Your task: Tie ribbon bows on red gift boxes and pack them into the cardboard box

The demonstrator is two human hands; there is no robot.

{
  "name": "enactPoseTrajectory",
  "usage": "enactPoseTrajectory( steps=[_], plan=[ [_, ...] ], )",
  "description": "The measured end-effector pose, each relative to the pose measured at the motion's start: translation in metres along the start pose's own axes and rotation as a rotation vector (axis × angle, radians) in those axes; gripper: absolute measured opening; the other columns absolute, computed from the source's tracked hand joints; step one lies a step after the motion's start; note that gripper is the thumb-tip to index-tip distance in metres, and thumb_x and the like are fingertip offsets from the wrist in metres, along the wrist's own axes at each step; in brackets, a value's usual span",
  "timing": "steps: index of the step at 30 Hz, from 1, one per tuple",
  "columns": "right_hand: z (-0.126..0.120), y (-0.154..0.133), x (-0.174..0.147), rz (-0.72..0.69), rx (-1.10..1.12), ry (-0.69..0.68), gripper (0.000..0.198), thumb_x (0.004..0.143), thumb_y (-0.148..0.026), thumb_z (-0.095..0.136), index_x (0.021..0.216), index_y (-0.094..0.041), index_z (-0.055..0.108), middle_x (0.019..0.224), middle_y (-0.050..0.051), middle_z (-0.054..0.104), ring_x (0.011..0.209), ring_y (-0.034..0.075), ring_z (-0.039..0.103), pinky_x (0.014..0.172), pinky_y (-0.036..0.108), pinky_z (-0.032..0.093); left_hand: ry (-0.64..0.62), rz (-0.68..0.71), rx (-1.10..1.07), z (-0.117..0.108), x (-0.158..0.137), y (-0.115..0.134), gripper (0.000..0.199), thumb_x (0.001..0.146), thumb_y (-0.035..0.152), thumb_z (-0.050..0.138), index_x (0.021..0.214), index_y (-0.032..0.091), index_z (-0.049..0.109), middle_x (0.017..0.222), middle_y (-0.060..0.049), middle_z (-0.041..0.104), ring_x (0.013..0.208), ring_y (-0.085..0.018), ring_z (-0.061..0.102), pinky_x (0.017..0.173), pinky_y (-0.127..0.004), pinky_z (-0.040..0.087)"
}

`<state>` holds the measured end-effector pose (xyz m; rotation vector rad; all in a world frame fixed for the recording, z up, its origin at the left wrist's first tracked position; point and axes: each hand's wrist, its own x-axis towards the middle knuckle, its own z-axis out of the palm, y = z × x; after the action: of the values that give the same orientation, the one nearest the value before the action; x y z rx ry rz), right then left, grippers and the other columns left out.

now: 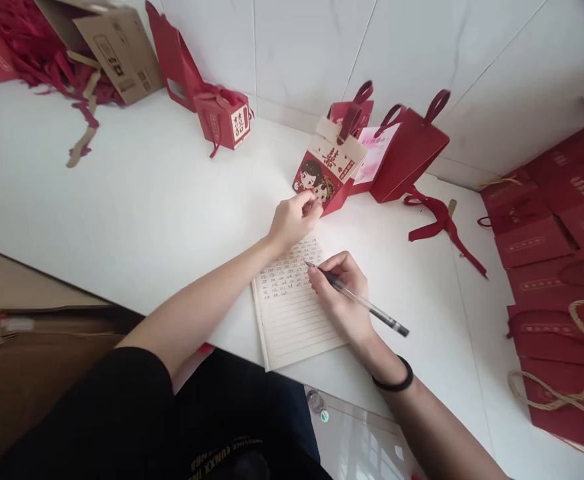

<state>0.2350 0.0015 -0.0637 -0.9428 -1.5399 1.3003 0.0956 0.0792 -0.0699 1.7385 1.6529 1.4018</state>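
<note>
My right hand point(345, 293) is closed around a black and clear pen point(367, 303), its tip over the handwritten lines of a notebook point(297, 333). The notebook lies open at the table's near edge, rows of writing on its upper part and ruled blank lines below. My left hand point(295, 220) has its fingers curled in at the lower front of a red and cream gift box point(329, 160) printed with a cartoon couple. The fingertips overlap the box; whether they grip it or something small is hidden.
Behind the gift box stand a pink card point(372, 155) and a tall red bag point(407, 157). Red ribbon point(437, 217) lies to their right. Stacked red bags point(547, 287) fill the right side. A small red box point(222, 120) and a cardboard box point(122, 53) stand at back left.
</note>
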Motion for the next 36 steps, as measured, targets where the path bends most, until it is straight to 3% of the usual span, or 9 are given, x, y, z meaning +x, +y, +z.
enactPoseTrajectory(
  steps=[3,7,13,20,24,27,31,36],
  plan=[
    [0.000,0.002,0.001,0.048,-0.039,0.040,0.026,0.079,-0.028,0.065,0.071,-0.019,0.042,0.062,-0.003,0.049,0.056,0.012,0.046,0.053,0.023,0.038,-0.098,0.104,0.051,0.005,-0.004,0.000,0.022,0.079,0.024,0.046,0.058,0.019,0.040,0.050,0.005,0.041,0.048,-0.010,0.036,0.053,-0.024,0.031],
    [0.000,0.005,0.001,0.088,-0.091,-0.021,0.031,0.083,-0.028,0.062,0.065,-0.018,0.039,0.056,-0.004,0.044,0.052,0.011,0.040,0.050,0.023,0.034,-0.108,0.241,0.135,0.007,-0.004,-0.001,0.020,0.078,0.021,0.048,0.058,0.019,0.044,0.047,0.005,0.041,0.045,-0.010,0.037,0.058,-0.026,0.034],
    [-0.001,0.001,-0.003,0.071,-0.117,-0.063,0.035,0.086,-0.025,0.059,0.061,-0.018,0.035,0.053,-0.005,0.036,0.048,0.009,0.030,0.046,0.023,0.026,-0.141,0.222,0.093,0.007,-0.003,-0.002,0.020,0.080,0.022,0.046,0.060,0.020,0.045,0.050,0.004,0.043,0.045,-0.010,0.040,0.051,-0.026,0.030],
    [-0.002,-0.001,-0.006,0.056,-0.172,-0.059,0.036,0.087,-0.021,0.059,0.060,-0.018,0.036,0.053,-0.005,0.036,0.047,0.008,0.031,0.045,0.023,0.026,-0.167,0.193,0.077,0.006,-0.002,0.001,0.021,0.081,0.022,0.044,0.060,0.020,0.042,0.051,0.003,0.043,0.046,-0.010,0.042,0.051,-0.027,0.029],
    [0.000,-0.004,-0.010,-0.067,-0.142,-0.013,0.033,0.087,-0.015,0.057,0.063,-0.018,0.035,0.053,-0.006,0.033,0.045,0.008,0.028,0.045,0.023,0.027,-0.176,0.193,0.057,0.005,-0.002,0.001,0.022,0.080,0.022,0.045,0.059,0.020,0.039,0.051,0.003,0.043,0.046,-0.010,0.041,0.051,-0.027,0.029],
    [0.001,-0.007,-0.011,-0.141,-0.163,0.022,0.020,0.086,-0.016,0.059,0.072,-0.020,0.045,0.058,-0.005,0.042,0.046,0.009,0.036,0.043,0.022,0.032,-0.171,0.197,0.037,0.005,-0.001,0.002,0.022,0.079,0.021,0.046,0.059,0.019,0.037,0.050,0.003,0.041,0.046,-0.009,0.040,0.050,-0.026,0.028],
    [0.003,-0.008,-0.007,-0.016,-0.314,-0.003,0.017,0.079,-0.017,0.069,0.076,-0.019,0.053,0.069,-0.002,0.053,0.056,0.011,0.049,0.046,0.020,0.041,-0.166,0.203,0.077,0.006,0.000,0.003,0.021,0.078,0.021,0.045,0.059,0.019,0.036,0.051,0.003,0.041,0.047,-0.009,0.043,0.050,-0.025,0.028],
    [0.002,-0.007,-0.007,0.039,-0.308,0.012,0.027,0.083,-0.021,0.065,0.065,-0.018,0.045,0.060,-0.003,0.047,0.050,0.009,0.041,0.044,0.020,0.034,-0.191,0.206,0.159,0.005,0.001,0.005,0.020,0.078,0.023,0.035,0.059,0.019,0.039,0.054,0.004,0.040,0.052,-0.009,0.051,0.053,-0.023,0.030]
  ],
)
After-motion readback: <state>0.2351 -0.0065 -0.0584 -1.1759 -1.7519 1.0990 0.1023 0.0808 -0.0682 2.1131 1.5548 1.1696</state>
